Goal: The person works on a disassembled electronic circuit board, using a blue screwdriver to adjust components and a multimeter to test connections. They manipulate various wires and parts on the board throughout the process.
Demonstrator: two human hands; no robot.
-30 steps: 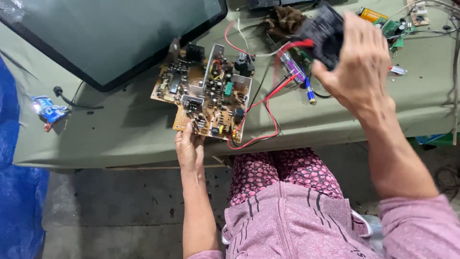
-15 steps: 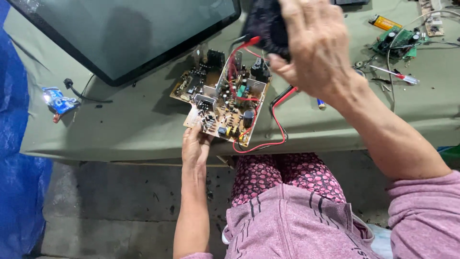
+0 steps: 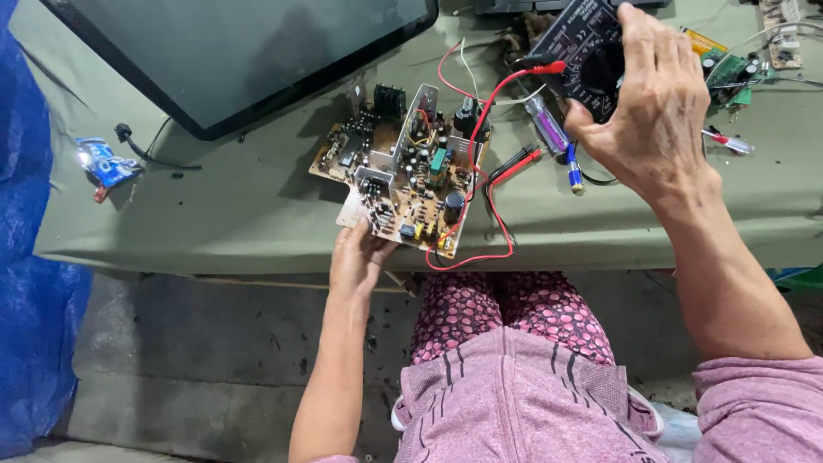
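Left hand (image 3: 358,257) is under the near corner of the circuit board (image 3: 401,184), fingers curled up against its underside and gripping that edge, so the board sits tilted at the front lip of the green-covered table (image 3: 214,214). The board is tan, crowded with capacitors, a metal heat sink and a small green part, and it lies about the middle of the view. Up at one o'clock from it, the right hand (image 3: 653,116) is closed around a black multimeter (image 3: 583,47), thumb low on the left, fingers wrapped over the top and right side of its dial. A red test lead (image 3: 480,150) runs from the meter down across the board's right edge and loops off the table front at five o'clock of the board. A black lead with a red tip (image 3: 514,163) lies just right of the board. Between board and meter rests a clear-handled screwdriver with a blue end (image 3: 553,137). At eleven o'clock, a flat dark screen panel (image 3: 231,51) lies face up, near the board's far corner. Far left, at nine o'clock, a small blue wrapper (image 3: 105,165) sits beside a black plug and cable (image 3: 141,146). Green circuit boards (image 3: 729,73) lie at the top right, beyond the right hand.
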